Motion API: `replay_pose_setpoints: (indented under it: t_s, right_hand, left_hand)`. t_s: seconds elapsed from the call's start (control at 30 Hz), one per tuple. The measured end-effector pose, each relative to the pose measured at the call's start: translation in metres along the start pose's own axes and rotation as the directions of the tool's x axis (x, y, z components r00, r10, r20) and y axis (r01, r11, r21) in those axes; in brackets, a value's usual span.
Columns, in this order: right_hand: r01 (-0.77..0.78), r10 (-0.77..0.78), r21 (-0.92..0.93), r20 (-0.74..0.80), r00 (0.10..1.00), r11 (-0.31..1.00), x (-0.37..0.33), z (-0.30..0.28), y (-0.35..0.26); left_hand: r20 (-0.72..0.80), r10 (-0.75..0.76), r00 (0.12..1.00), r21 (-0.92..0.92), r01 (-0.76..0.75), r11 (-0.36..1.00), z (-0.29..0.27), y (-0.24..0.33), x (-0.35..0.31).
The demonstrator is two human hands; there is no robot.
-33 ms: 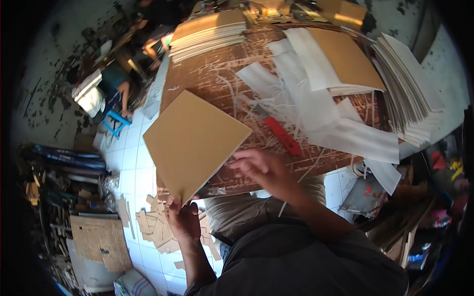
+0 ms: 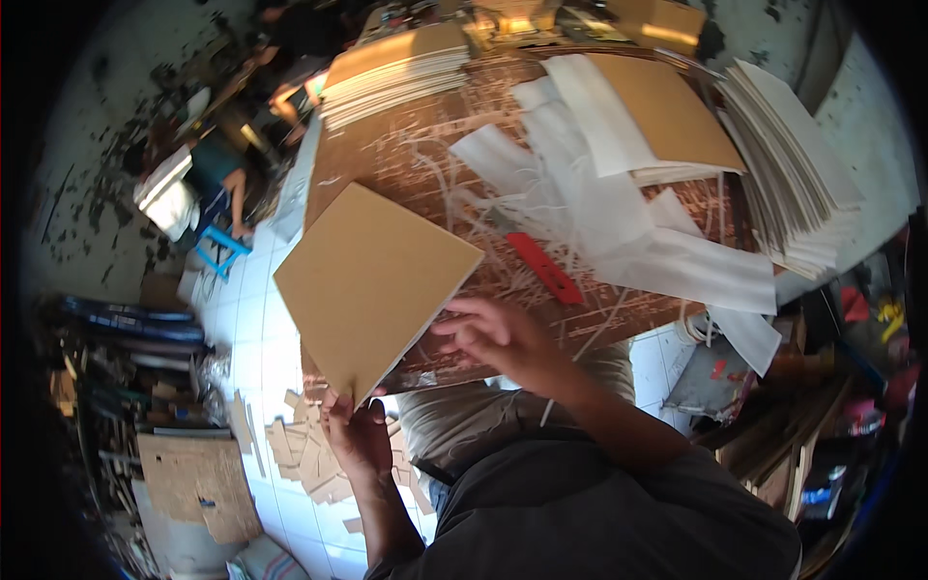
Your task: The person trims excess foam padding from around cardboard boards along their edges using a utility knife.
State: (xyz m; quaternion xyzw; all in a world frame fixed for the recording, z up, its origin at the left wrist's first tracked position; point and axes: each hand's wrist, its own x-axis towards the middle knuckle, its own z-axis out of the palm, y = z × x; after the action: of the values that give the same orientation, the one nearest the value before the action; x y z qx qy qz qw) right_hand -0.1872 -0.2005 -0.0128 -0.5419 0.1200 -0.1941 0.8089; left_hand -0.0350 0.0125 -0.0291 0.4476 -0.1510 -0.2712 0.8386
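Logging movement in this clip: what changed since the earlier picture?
The view shifted slightly, and the bare right hand drew slightly left, toward the flat square tan board. Nothing was taken or released; the bare left hand still pinches the board's near corner.

- blue stool (image 2: 227, 241) by a co-worker (image 2: 218, 162) in dark green
- cardboard scraps (image 2: 307, 449) scattered on the white tiled floor (image 2: 275, 327)
- worn brown panel (image 2: 191, 472) at lower left
- striped sack (image 2: 267, 560) near that panel

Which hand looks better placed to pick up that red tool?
Probably the right hand: it is nearer the red tool and its fingers look open, while the left hand grips the brown board at its near corner.
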Motion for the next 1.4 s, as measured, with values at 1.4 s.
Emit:
replay_pose_setpoints:
  t_s: [1.4]
  right_hand:
    - [-0.426,-0.641,-0.884,-0.216,0.736,-0.192,-0.289,-0.380,-0.333]
  left_hand:
    - [0.364,-0.168,0.916,0.347,0.034,0.937,0.077,-0.024,0.007]
